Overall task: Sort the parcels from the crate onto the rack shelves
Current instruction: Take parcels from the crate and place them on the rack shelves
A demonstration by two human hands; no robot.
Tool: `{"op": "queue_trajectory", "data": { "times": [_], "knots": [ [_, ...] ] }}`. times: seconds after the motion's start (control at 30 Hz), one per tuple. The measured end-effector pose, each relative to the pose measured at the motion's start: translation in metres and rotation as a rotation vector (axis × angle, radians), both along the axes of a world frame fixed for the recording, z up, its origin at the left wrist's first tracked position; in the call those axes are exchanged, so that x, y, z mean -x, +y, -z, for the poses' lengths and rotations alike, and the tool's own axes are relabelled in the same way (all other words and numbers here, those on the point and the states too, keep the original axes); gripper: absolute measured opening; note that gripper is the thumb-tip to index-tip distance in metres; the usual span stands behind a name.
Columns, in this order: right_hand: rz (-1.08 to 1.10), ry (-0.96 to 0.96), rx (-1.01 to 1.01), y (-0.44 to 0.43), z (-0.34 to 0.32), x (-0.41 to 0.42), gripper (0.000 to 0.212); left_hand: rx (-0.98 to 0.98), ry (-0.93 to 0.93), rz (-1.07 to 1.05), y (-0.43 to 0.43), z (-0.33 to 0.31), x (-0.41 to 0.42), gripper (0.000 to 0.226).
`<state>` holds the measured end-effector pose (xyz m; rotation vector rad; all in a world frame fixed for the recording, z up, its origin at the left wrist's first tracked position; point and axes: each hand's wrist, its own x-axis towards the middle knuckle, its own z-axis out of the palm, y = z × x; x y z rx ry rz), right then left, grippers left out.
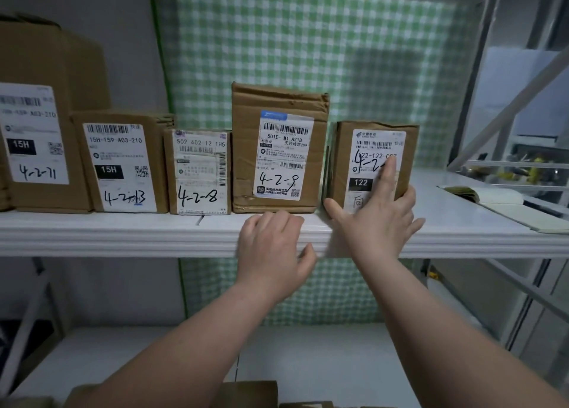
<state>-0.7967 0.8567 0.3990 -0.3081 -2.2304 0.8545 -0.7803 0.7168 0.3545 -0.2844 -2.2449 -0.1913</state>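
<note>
While the person faced the rack, the right hand (pixel 375 220) lay spread against the front of the end box (pixel 343 167). This box stood upright on the upper shelf (pixel 123 232), toward three o'clock from the middle of the view. The forefinger pointed to twelve o'clock across the white label (pixel 369 143), hiding the last part of a handwritten number that began "4-2". The thumb reached toward nine o'clock along the foot of the box, and the outer fingers lay at its three-o'clock edge. The left hand (pixel 271 247) hung at the shelf's front lip, at six o'clock from the tall box (pixel 277 99). Its fingers were loosely curled and held nothing; whether it touched the lip could not be told.

The end box completed a row of five, all with labels facing outward. Toward nine o'clock came the tall box marked "4-2-9", just beside the end box with a narrow gap between them. Next stood a small box (pixel 198 173) marked "4-2-8", a medium box (pixel 120 167) marked "4-2-13", and a large box (pixel 34 136) marked "4-2-71". A green checked cloth (pixel 308 38) hung behind the row at twelve o'clock. A notebook (pixel 505 198) lay on a white surface at three o'clock, well apart from the end box. A lower shelf (pixel 123 355) showed at six o'clock.
</note>
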Motion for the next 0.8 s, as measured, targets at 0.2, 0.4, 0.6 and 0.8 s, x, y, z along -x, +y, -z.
{"op": "queue_trajectory", "data": {
  "times": [0.2, 0.4, 0.6, 0.8],
  "knots": [
    [0.005, -0.041, -0.016, 0.001, -0.007, 0.005, 0.122, -0.004, -0.003, -0.016, 0.003, 0.002, -0.001, 0.037],
    [-0.02, 0.003, -0.038, -0.005, -0.002, 0.004, 0.123, -0.011, 0.049, -0.021, 0.003, 0.002, 0.002, 0.035],
    [-0.033, 0.054, -0.021, -0.005, 0.006, 0.005, 0.123, -0.016, 0.048, -0.029, 0.006, 0.003, 0.002, 0.035],
    [-0.013, 0.017, -0.045, -0.005, 0.004, 0.012, 0.119, -0.022, 0.048, -0.03, 0.005, 0.004, 0.002, 0.036]
  ]
}}
